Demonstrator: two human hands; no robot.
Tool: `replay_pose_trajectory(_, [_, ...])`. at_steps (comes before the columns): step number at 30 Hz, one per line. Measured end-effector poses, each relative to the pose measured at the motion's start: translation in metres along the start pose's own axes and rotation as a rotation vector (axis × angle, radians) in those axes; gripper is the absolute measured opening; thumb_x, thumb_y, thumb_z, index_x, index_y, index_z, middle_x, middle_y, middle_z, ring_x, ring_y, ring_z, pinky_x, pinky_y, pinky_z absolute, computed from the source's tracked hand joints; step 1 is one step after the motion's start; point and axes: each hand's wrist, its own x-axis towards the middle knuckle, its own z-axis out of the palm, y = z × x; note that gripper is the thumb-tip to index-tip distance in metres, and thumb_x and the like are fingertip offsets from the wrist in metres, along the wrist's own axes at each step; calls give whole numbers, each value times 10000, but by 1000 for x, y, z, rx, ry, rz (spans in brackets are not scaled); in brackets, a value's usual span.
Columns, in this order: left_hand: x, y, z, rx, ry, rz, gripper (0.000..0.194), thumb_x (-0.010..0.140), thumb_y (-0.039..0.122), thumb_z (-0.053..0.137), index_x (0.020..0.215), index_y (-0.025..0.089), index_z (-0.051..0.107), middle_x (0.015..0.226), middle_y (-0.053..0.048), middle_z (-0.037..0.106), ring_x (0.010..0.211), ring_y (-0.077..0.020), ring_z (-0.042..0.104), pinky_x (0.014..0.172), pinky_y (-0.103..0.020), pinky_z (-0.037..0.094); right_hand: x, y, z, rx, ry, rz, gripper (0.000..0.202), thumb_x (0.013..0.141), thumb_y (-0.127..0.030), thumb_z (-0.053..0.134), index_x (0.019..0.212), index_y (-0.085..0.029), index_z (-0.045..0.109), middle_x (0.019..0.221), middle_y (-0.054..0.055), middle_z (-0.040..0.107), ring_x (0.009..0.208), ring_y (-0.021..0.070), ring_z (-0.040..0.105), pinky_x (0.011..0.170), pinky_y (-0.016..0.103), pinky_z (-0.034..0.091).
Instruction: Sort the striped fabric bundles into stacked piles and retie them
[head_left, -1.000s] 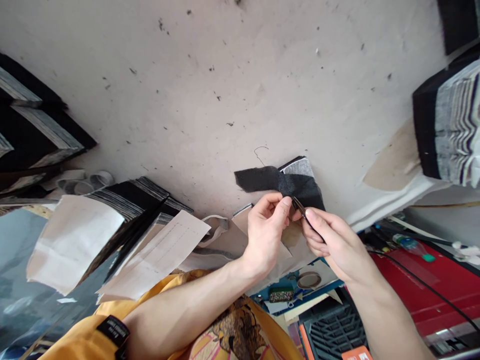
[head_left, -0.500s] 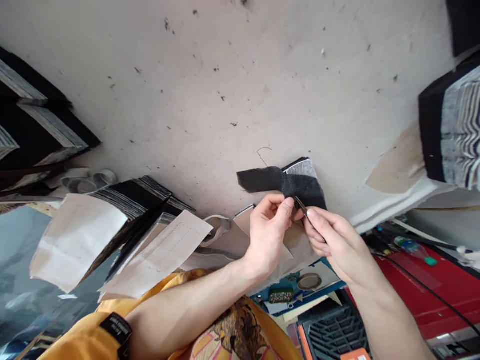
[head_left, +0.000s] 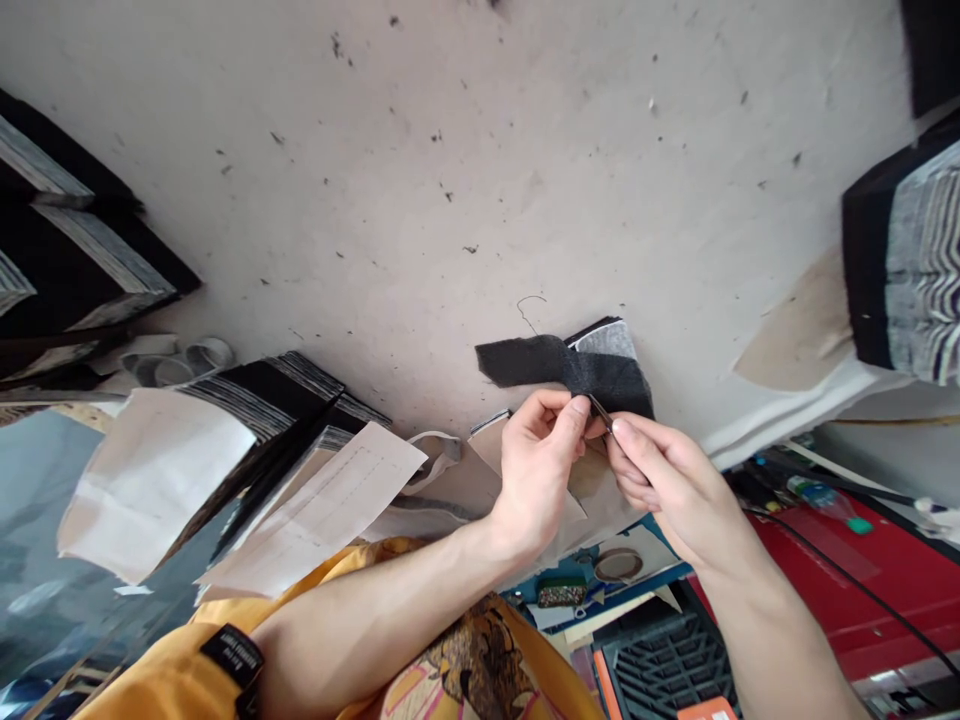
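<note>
Left hand: the left hand [head_left: 540,450] is pinched closed, thumb against fingers, on the near edge of the dark cloth [head_left: 525,362].
Right hand: the right hand [head_left: 664,465] is closed around a slim pointed tool [head_left: 602,412], its tip right by the left thumb; whether its blades are parted is too small to tell.
Dark cloth: on the desk [head_left: 390,190], just beyond the fingertips, overlapping a grey-white piece [head_left: 607,338].
Thread: a loose dark thread [head_left: 533,298] curls on the desk at eleven o'clock from the cloth.
Three o'clock: a beige patch [head_left: 799,335] lies flat, and just past it, a little higher, stands a thick folded stack [head_left: 924,265] with striped edges.
Four o'clock: a bottle [head_left: 819,492] with a green cap lies near a red surface [head_left: 870,590].
Five o'clock: a black ribbed crate [head_left: 671,665] sits low, close to the person's clothing.
Toward six o'clock: a roll of tape [head_left: 617,564] and a speckled green box [head_left: 562,590].
Eight o'clock: a pale sheet [head_left: 322,510] marked with dashed lines lies slanted.
Between nine and ten o'clock: black layered stacks [head_left: 82,240], well apart from the hands.
</note>
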Motion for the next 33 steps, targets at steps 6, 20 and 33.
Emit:
replay_pose_trajectory(6, [-1, 1, 0, 8, -2, -6, 286, 890, 395, 755, 784, 174, 608, 689, 16, 622, 608, -84, 466, 606, -215, 403, -2, 0, 1, 20, 8, -9, 455, 987, -580, 615, 775, -216, 443, 665, -76, 248, 523, 63, 150, 444, 259, 101])
replay_pose_trajectory(20, [-1, 1, 0, 71, 3, 35, 280, 882, 395, 763, 762, 178, 633, 644, 44, 549, 608, -86, 454, 612, -216, 393, 5, -4, 9, -28, 51, -104, 494, 997, -576, 597, 732, -224, 374, 647, -78, 235, 516, 70, 179, 441, 265, 125])
replay_pose_trajectory(33, [-2, 3, 0, 99, -4, 33, 273, 880, 380, 753, 751, 187, 610, 636, 48, 532, 620, -94, 458, 636, -234, 390, 9, 0, 9, -26, 89, -120, 496, 975, -577, 626, 715, -221, 397, 618, -75, 245, 517, 76, 185, 441, 260, 141])
